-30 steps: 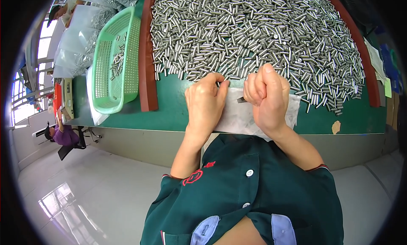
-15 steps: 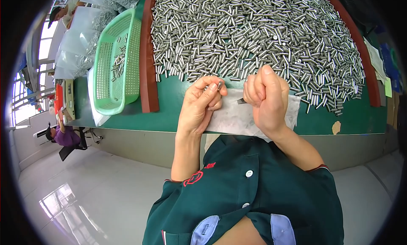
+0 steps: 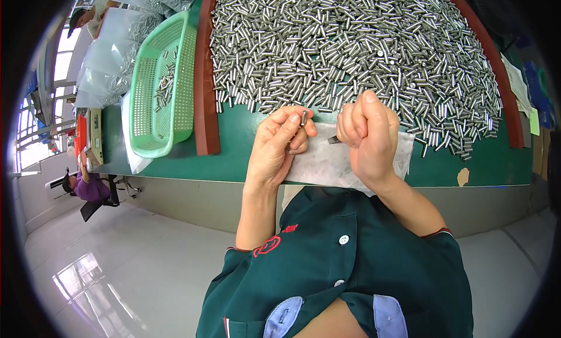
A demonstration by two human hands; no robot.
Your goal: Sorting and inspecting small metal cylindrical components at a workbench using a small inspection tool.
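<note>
My left hand (image 3: 274, 140) is closed, pinching a small metal pin (image 3: 303, 119) upright between thumb and fingertips. To its right, my right hand (image 3: 369, 136) is curled into a fist above a white cloth (image 3: 324, 163). From that fist the flat grey end of a tool (image 3: 333, 140) sticks out toward the left hand; the rest of it is hidden, so its kind does not show. Beyond both hands spreads a thick layer of loose metal pins (image 3: 350, 46) on the green tabletop (image 3: 245, 163).
Dark red bars (image 3: 205, 104) edge the pins at left and right. Left of them stands a green plastic basket (image 3: 140, 125) with some pins inside. Clear bags of pins (image 3: 108, 57) lie behind it. Two other people, one in purple (image 3: 92, 189), are at the far left.
The pin in my left fingers has turned and now shows more of its length. The right hand has hardly moved.
</note>
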